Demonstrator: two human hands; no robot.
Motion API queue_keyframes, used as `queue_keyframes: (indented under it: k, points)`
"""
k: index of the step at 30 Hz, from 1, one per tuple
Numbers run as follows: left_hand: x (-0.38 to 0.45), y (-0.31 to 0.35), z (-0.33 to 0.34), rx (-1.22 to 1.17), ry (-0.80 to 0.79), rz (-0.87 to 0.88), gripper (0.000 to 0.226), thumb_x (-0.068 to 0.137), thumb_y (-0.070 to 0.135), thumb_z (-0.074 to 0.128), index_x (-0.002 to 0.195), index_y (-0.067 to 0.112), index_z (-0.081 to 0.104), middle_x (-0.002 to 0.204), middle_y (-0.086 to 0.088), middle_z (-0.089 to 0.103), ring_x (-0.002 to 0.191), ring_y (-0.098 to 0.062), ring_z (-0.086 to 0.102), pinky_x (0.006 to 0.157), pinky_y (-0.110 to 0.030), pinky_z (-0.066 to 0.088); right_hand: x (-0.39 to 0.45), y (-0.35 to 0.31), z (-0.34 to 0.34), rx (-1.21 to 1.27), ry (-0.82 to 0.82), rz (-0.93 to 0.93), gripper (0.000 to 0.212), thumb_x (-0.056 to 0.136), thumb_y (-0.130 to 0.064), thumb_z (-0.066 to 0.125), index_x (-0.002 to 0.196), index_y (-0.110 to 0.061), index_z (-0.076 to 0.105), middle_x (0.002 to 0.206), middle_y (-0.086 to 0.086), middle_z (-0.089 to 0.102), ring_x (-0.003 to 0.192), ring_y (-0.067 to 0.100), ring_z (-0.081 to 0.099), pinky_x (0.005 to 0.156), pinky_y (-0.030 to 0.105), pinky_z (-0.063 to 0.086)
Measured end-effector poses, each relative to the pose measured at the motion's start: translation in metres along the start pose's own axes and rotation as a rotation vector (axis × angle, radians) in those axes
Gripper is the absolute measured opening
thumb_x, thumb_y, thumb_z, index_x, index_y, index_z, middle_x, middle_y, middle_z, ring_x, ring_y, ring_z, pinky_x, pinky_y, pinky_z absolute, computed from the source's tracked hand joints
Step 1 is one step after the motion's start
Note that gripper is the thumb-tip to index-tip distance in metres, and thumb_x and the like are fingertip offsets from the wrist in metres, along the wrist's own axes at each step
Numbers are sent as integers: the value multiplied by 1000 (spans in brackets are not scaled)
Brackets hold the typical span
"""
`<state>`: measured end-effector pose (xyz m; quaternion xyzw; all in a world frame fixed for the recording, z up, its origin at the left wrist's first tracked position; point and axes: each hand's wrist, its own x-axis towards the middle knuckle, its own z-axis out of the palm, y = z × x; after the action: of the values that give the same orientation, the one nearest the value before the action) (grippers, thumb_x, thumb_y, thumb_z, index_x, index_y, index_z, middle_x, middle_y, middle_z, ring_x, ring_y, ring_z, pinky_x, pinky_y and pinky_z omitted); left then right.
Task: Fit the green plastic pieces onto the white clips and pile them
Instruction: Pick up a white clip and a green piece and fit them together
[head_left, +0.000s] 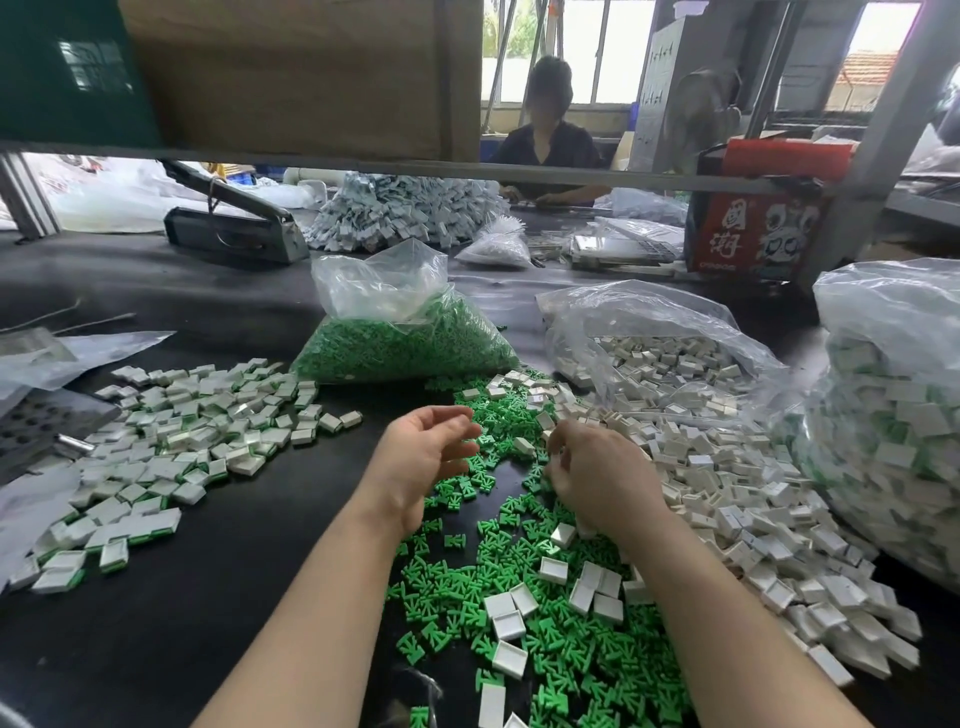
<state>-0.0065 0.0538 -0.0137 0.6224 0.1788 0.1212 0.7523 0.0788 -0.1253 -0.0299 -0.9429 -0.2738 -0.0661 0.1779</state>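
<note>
Loose green plastic pieces (519, 597) lie spread over the black table in front of me, with a few white clips mixed in. A heap of white clips (727, 493) runs along their right side. Fitted white-and-green pieces form a pile (182, 441) at the left. My left hand (426, 457) hovers over the green pieces, its fingers loosely curled and holding nothing. My right hand (597, 473) is down where the green pieces meet the white clips, fingers curled under. Whether it holds anything is hidden.
An open bag of green pieces (405, 348) and a bag of white clips (665, 364) stand behind the heaps. A full bag (893, 415) sits at the right. A perforated metal plate (36, 421) lies far left. A person (545, 140) sits across the table.
</note>
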Motion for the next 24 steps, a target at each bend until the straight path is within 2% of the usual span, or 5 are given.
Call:
queue_keyframes:
  k: [7, 10, 15, 18, 24]
  points:
    - [-3, -14, 27, 96, -167, 17, 18, 89, 20, 69, 106, 15, 67, 85, 1, 76, 74, -9, 72, 60, -21, 52, -4, -18, -18, 571, 66, -97, 15, 83, -21, 77, 91, -25, 65, 81, -6, 71, 71, 11, 68, 68, 37, 60]
    - [-2, -17, 30, 128, -71, 81, 12, 85, 17, 74, 97, 14, 73, 80, -1, 77, 70, -11, 70, 57, -20, 51, -6, -21, -20, 673, -8, -102, 26, 78, -17, 81, 96, -24, 64, 82, -4, 74, 62, 9, 64, 59, 34, 57]
    - [1, -17, 25, 69, 18, 179, 11, 84, 4, 74, 89, 14, 74, 78, -3, 76, 71, -11, 70, 65, -22, 55, -4, -11, -21, 340, -169, -95, 16, 77, -26, 81, 89, -24, 71, 82, -10, 69, 73, 8, 66, 65, 21, 53]
    - [1, -16, 22, 51, 20, 210, 13, 82, 3, 75, 87, 15, 74, 80, -3, 75, 73, -10, 70, 63, -18, 53, -5, -12, -22, 236, -303, -105, 22, 76, -35, 81, 95, -26, 74, 86, -9, 70, 75, 6, 65, 68, 22, 54]
    - [1, -17, 21, 54, 14, 214, 8, 84, 6, 74, 92, 9, 72, 81, -6, 75, 74, -12, 71, 63, -18, 53, -4, -15, -18, 134, -238, -139, 11, 83, -22, 70, 93, -26, 74, 84, -11, 66, 72, 3, 57, 57, 8, 37]
